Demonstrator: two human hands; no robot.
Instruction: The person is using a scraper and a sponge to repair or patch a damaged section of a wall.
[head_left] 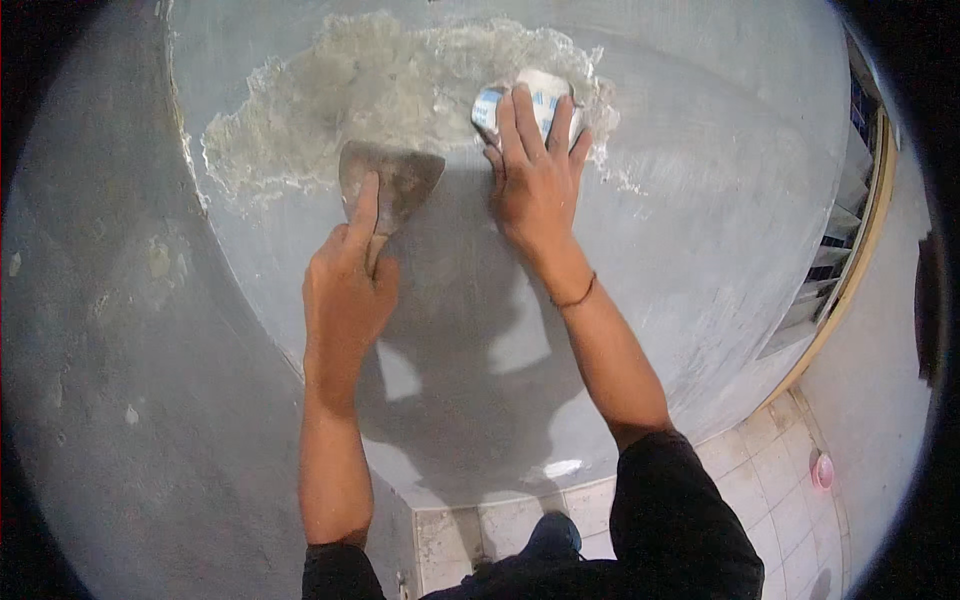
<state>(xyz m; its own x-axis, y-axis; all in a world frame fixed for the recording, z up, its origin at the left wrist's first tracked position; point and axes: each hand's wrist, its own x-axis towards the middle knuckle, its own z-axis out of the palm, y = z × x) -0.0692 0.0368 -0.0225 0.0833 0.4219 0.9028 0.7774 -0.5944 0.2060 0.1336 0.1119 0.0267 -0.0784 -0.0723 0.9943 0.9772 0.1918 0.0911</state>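
Observation:
A broad metal scraper (405,182) is in my left hand (345,285), its index finger stretched along the blade and the other fingers wrapped round the handle. The blade lies by the lower edge of a rough, bare patch (370,85) in the grey wall (690,200). My right hand (540,185) presses a piece of sandpaper (487,106) onto the patch's right end, its fingers spread over the white backing with blue print. Flaking white paint rims the patch. The sandpaper's rough side is hidden against the wall.
A wall corner with chipped paint runs down to the left, where another grey wall (120,330) begins. At the right is a louvred window with a wooden frame (868,240). Below lies a tiled floor (760,480), with a small pink container (822,471) at the right.

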